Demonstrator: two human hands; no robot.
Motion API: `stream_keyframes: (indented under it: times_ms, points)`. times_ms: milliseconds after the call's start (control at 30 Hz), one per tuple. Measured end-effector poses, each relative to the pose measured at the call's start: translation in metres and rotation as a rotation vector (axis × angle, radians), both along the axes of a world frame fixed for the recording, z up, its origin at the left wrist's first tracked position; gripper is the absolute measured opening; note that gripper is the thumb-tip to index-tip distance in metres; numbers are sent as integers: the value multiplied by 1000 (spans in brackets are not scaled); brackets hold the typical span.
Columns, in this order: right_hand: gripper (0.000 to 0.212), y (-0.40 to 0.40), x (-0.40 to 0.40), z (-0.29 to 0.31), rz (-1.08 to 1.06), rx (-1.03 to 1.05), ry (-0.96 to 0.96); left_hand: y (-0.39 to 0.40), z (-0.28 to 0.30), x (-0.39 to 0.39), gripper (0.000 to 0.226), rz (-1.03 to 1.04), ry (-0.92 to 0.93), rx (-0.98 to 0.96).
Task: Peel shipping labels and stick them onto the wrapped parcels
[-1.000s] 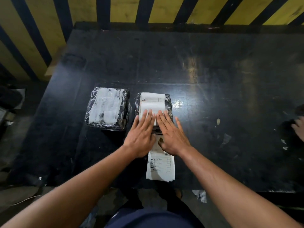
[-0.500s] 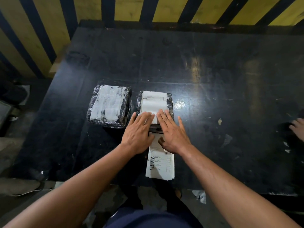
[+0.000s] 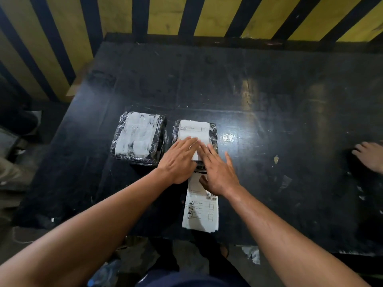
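We press our left hand (image 3: 179, 162) and right hand (image 3: 219, 172) flat on the label (image 3: 193, 131), all fingers straight and gripping nothing. The label lies on top of the right parcel (image 3: 213, 133), which stands on the black worktop (image 3: 269, 100). The left parcel (image 3: 138, 138) stands just beside it. A stack of labels (image 3: 201, 212) lies near the front edge, under our right wrist.

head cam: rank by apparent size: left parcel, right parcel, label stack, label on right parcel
1. Left parcel and right parcel: look alike, right one partly under hands; not ranked.
2. Label stack, nearer the camera, so unsure.
3. Label on right parcel, partly covered.
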State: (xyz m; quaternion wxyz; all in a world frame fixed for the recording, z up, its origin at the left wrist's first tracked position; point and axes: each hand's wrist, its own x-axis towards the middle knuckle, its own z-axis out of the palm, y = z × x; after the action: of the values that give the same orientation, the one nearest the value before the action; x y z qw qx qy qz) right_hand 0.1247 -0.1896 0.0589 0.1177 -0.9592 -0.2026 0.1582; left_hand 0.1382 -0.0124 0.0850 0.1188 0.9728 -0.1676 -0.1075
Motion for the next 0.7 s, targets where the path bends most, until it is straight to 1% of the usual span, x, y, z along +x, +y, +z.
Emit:
stream_keyframes:
  times_ms: [67,200,333,400,500,567,700]
  points:
    - [100,-1,2,0,1,2,-1,5,-6,0,76,-12,11,42]
    - [99,-3,2,-1,1,24,-18,26,-7,4,77,38,-14,90]
    - [100,-2,1,-1,-8,31,-4,24,-1,21,74,40,-26,62]
    - [100,-2,1,-1,-10,34,2,16,0,29,75,2,-2,44]
    - [100,-4,2,-1,-8,37,1,10,-4,33,74,-28,83,55]
    - [99,-3,3,-2,-9,40,3,14,-6,35,73,-1,91,77]
    - [101,-2,3,-1,-22,64,13,25,-2,45,74,94,45,124]
